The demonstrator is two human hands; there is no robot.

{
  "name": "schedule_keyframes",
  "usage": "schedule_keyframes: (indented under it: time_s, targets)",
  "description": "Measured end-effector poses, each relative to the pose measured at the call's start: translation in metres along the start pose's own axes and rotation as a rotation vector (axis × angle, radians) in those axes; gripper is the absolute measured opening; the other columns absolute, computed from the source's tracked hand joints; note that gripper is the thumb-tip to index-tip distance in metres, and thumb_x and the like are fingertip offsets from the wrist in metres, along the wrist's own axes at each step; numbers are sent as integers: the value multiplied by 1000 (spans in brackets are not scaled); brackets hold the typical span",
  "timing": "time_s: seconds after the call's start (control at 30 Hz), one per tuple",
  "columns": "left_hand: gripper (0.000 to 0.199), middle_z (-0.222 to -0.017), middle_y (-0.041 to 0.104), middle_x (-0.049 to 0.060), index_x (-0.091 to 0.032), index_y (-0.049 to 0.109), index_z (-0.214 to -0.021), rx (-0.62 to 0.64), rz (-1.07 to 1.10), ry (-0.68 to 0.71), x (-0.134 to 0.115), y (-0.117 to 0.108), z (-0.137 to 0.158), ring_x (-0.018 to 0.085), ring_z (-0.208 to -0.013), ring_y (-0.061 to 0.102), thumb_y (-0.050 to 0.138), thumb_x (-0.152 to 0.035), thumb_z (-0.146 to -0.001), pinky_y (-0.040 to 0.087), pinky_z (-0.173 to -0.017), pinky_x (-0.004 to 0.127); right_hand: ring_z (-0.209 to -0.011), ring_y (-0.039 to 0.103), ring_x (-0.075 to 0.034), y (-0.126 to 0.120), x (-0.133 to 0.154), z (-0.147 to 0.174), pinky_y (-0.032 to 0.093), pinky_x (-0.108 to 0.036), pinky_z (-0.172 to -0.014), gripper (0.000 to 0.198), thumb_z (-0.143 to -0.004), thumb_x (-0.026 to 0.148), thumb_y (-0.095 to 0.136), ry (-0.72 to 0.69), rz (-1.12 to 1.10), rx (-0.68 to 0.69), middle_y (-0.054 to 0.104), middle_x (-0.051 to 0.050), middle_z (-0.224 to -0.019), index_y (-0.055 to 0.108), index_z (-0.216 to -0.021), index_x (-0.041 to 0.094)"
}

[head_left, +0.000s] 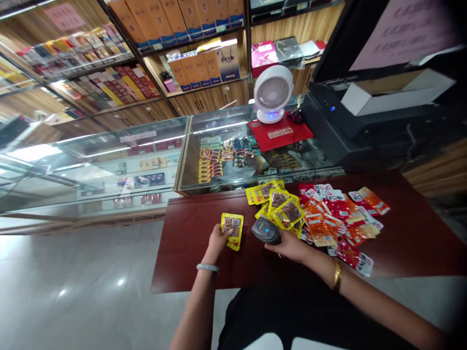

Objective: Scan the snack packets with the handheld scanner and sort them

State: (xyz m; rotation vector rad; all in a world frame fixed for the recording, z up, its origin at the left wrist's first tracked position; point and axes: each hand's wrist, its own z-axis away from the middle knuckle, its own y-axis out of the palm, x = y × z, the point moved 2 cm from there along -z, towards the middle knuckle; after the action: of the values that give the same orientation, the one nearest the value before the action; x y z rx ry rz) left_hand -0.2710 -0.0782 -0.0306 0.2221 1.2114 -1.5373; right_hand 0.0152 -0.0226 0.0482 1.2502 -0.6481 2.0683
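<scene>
My left hand (218, 241) grips a yellow snack packet (235, 233) by its left side, thumb on top, just above the dark red table (189, 253) or resting on it; I cannot tell which. A pale label shows on the packet. My right hand (290, 247) is wrapped round the handle of a grey barcode scanner (266, 230), whose head points left toward the packet and shows a small blue light. Right behind the scanner lies a heap of yellow snack packets (288, 214). Beside it spreads a pile of red and orange snack packets (328, 218).
Past the table's far edge stands a glass display counter (226, 175) with small goods inside. On it are a white fan (273, 92) and a red mat (262, 138). Dark checkout equipment (335, 131) with an open white box (397, 95) stands at right.
</scene>
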Motion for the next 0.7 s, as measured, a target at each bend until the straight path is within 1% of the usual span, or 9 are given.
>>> schedule_keyframes:
  time_s: [0.07,0.17,0.27,0.37,0.5,0.57,0.6,0.67,0.7]
  targets:
    - [30,-78,66,2,-17,56,-88,15,75,70,-15,17,5,16,-72,61,71,-37,-70,45,-67,25,-67,69,-23,-4,5,2,57,-37,-65,47,-71,43,77,-42,-15,-23,75,-5,-82,67,-111,20]
    - [23,-74,61,-1,-18,53,-81,32,15,141,-35,27,11,15,-70,57,69,-31,-70,42,-64,24,-86,71,-29,-9,12,6,57,-42,-78,47,-69,41,79,-89,-19,-73,76,-5,-89,69,-111,21]
    - [23,-76,61,-1,-18,54,-83,52,19,160,-46,28,14,15,-72,57,68,-31,-71,43,-65,25,-94,70,-31,-13,15,11,57,-45,-82,44,-69,41,80,-113,-27,-98,76,-6,-91,70,-107,21]
    - [31,-82,65,2,-18,56,-88,81,151,139,-51,31,14,17,-76,61,72,-37,-70,46,-68,26,-99,69,-31,-15,13,16,55,-46,-88,45,-70,42,79,-137,-53,-102,76,-7,-95,70,-108,20]
    - [39,-86,68,5,-17,56,-91,154,306,153,-72,50,11,19,-80,64,75,-43,-69,49,-73,29,-104,67,-31,-22,2,26,53,-46,-93,46,-70,45,78,-121,-85,-205,75,-9,-104,69,-108,19]
    - [39,-89,68,6,-17,57,-92,172,333,193,-93,64,9,19,-83,64,75,-43,-70,49,-75,29,-102,67,-31,-28,-5,32,53,-45,-91,47,-71,46,76,-92,-79,-271,75,-10,-103,68,-108,19]
    - [38,-90,68,6,-17,58,-93,176,339,212,-105,71,8,19,-84,64,75,-42,-70,49,-76,29,-96,69,-30,-31,-10,35,54,-44,-87,47,-71,46,76,-69,-77,-288,76,-9,-97,68,-108,18]
    - [36,-90,68,6,-17,59,-95,192,334,236,-129,88,3,19,-84,64,74,-40,-72,49,-78,30,-72,69,-26,-36,-19,41,56,-39,-70,45,-72,47,74,-5,-86,-289,74,-5,-75,67,-105,17]
    - [35,-90,68,6,-17,60,-96,205,328,244,-140,96,-1,19,-84,64,74,-39,-72,49,-79,30,-60,66,-22,-37,-23,44,54,-35,-60,43,-73,48,74,30,-97,-285,70,-2,-64,67,-102,18]
